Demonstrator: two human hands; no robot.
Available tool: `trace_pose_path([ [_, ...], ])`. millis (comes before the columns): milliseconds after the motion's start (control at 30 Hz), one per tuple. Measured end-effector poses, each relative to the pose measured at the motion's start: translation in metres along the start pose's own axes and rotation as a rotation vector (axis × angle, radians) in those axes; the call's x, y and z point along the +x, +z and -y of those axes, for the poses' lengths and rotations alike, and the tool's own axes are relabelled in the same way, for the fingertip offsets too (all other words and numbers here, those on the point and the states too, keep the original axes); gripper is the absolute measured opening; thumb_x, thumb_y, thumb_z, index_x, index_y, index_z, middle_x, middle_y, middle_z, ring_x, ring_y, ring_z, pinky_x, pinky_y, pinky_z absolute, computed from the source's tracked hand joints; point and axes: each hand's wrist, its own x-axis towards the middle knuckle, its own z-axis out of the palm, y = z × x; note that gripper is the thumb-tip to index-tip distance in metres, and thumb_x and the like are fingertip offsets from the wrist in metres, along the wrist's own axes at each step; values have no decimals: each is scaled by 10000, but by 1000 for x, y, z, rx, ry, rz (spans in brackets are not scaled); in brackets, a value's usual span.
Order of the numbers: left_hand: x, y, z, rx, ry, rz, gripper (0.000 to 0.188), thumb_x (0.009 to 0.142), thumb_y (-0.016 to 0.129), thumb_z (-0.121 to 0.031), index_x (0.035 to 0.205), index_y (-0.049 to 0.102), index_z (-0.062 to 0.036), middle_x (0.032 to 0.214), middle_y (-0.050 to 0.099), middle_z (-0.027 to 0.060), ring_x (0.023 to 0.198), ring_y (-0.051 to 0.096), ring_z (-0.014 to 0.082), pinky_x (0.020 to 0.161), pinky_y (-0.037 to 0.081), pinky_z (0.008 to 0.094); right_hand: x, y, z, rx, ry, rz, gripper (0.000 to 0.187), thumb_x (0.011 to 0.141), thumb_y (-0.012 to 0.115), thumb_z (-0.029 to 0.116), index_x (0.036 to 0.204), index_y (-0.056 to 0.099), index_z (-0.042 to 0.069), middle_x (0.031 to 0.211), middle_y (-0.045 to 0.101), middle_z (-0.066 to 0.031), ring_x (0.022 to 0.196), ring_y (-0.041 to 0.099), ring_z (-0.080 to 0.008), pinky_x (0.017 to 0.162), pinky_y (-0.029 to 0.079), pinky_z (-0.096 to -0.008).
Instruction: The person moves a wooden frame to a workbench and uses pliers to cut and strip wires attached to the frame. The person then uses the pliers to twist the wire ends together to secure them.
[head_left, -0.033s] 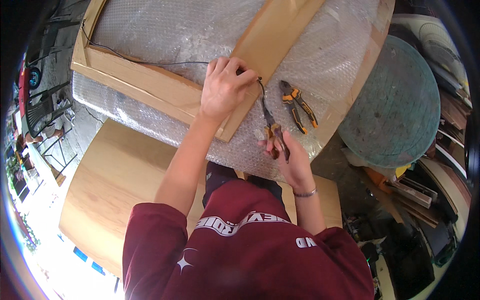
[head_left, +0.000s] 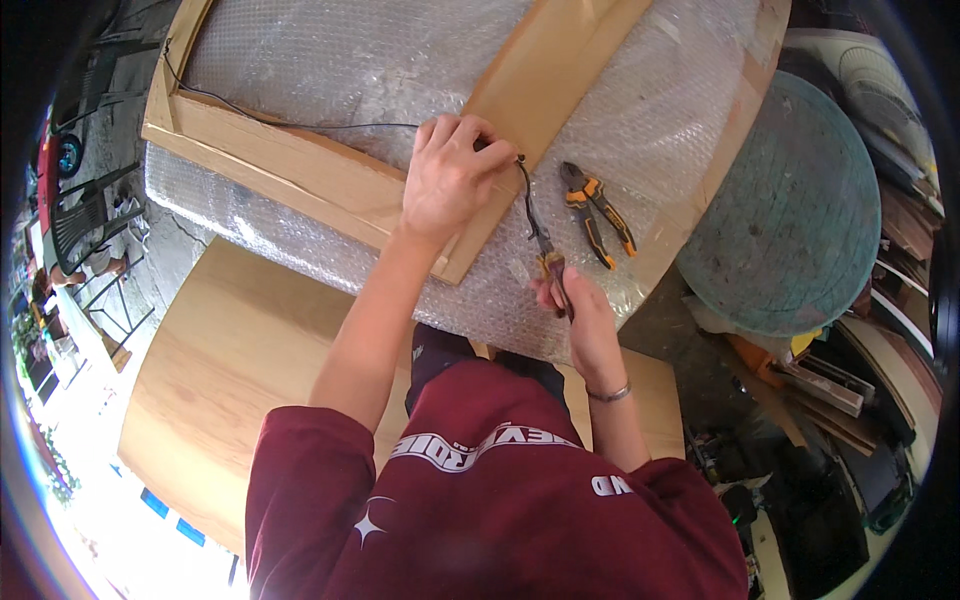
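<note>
A wooden frame (head_left: 290, 155) lies on bubble wrap, with a thin black wire (head_left: 345, 127) running along its inner edge. My left hand (head_left: 452, 180) is closed over the frame's near corner, where the wire passes under my curled fingers. The wire comes out on the right and hangs down toward a pair of worn pliers (head_left: 545, 248). My right hand (head_left: 590, 315) grips these pliers by their handles, jaws pointing away from me at the wire's end. A second pair of pliers (head_left: 598, 212), black and orange, rests on the bubble wrap to the right.
Bubble wrap (head_left: 340, 60) covers the table under the frame. A round greenish tabletop (head_left: 785, 210) stands to the right, beside stacked boards (head_left: 835, 385). A pale wooden panel (head_left: 230, 340) is below the table on the left; a dark chair (head_left: 75, 230) is farther left.
My right hand and the pliers have shifted slightly right and toward me. The pliers' handles are closer together. My left hand stays in place.
</note>
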Motion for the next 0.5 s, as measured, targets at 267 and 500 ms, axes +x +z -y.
trace_pose_path([
  [267, 0, -1, 0, -12, -2, 4, 140, 796, 772, -161, 932, 757, -192, 941, 632, 6, 908, 602, 235, 816, 417, 396, -8, -6, -3, -1110, -688, -269, 250, 921, 706, 156, 814, 551, -9, 918, 531, -161, 930, 504, -380, 810, 423, -456],
  [500, 2, -2, -1, -78, -43, -4, 104, 831, 758, -156, 918, 704, -137, 915, 645, 12, 889, 609, 232, 823, 408, 384, 3, -13, -3, -640, -359, -157, 329, 993, 641, 218, 780, 599, -30, 751, 546, -111, 759, 556, -237, 704, 435, -346],
])
